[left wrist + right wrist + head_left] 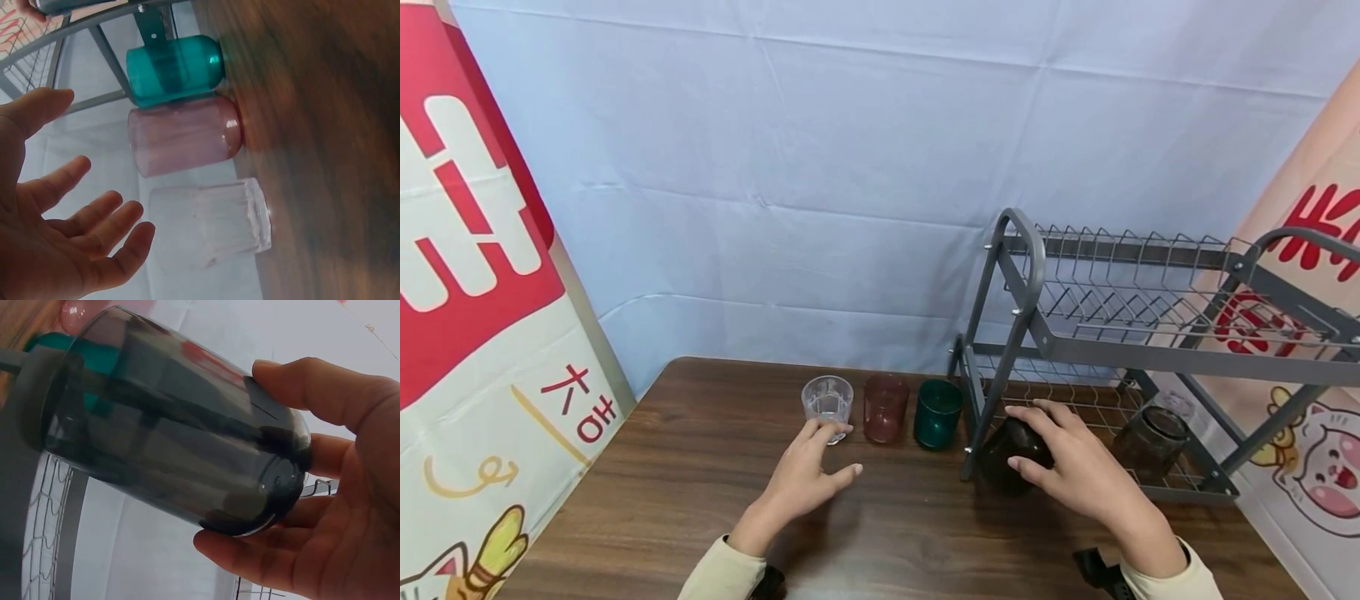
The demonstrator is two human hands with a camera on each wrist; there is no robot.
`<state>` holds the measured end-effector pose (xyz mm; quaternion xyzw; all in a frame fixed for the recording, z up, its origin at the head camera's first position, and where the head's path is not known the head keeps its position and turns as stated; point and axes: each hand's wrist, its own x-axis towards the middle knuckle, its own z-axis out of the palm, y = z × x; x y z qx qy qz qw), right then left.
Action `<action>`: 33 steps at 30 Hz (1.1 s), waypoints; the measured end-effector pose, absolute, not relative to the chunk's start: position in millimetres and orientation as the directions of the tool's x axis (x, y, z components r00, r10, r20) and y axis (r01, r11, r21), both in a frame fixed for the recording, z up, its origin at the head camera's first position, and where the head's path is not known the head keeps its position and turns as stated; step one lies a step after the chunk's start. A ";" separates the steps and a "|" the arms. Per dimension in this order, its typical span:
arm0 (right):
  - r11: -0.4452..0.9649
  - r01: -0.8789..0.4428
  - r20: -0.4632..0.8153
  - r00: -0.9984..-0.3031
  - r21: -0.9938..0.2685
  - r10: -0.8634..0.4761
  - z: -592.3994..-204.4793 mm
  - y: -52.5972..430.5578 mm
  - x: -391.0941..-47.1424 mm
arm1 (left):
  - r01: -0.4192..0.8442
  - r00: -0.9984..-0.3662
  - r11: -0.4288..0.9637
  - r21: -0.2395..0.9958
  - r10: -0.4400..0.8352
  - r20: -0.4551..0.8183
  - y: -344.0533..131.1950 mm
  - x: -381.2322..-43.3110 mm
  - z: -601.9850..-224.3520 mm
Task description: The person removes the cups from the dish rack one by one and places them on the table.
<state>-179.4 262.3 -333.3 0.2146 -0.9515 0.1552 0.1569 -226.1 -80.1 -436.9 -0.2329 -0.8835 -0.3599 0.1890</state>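
My right hand (1078, 462) grips a smoky grey glass (181, 425) round its base, the rim turned away from the palm. In the head view this glass (1003, 467) is at the front left corner of the dish rack (1033, 325). My left hand (805, 475) holds nothing, its fingers loosely spread just in front of a clear glass (827, 392); whether it touches the glass I cannot tell. Right of the clear glass stand a pink glass (886, 408) and a green glass (175, 70), all upright in a row.
On the rack's lower shelf sit another dark glass (1150, 442) and a clear one (1177, 406) behind it. The upper wire shelf (1150, 304) stands above them. A pale cloth (760, 208) hangs behind the brown table (647, 467), with printed banners (467, 250) at both sides.
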 end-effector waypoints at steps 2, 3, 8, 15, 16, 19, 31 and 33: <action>0.859 -0.459 0.376 -0.855 -0.228 -0.357 -335.1 261.2 -179.4 | 0.540 -0.829 0.614 0.576 0.270 0.490 -78.5 -224.0 -437.4; 0.859 -0.458 0.380 -0.854 -0.228 -0.355 -336.0 260.7 -179.2 | 0.533 -0.835 0.607 0.589 0.266 0.482 -77.7 -223.1 -437.5; 0.849 -0.469 0.401 -0.846 -0.243 -0.352 -339.3 258.7 -175.1 | 0.509 -0.857 0.563 0.651 0.261 0.444 -74.0 -219.9 -436.2; 0.823 -0.501 0.446 -0.822 -0.268 -0.355 -347.1 253.8 -170.2 | 0.529 -0.848 0.512 0.677 0.277 0.452 -68.2 -217.8 -436.5; 0.820 -0.502 0.449 -0.821 -0.274 -0.353 -348.0 253.2 -169.6 | 0.529 -0.847 0.508 0.680 0.279 0.452 -67.3 -217.3 -437.1; 0.809 -0.508 0.453 -0.820 -0.296 -0.349 -350.3 251.7 -168.7 | 0.538 -0.842 0.494 0.683 0.285 0.457 -64.9 -215.9 -438.5; 0.759 -0.561 0.573 -0.758 -0.331 -0.311 -361.1 249.3 -175.6 | 0.514 -0.856 0.360 0.779 0.278 0.436 -51.1 -212.4 -439.4; 0.751 -0.560 0.584 -0.757 -0.350 -0.292 -363.6 249.0 -176.5 | 0.502 -0.861 0.322 0.803 0.278 0.427 -47.7 -211.6 -439.2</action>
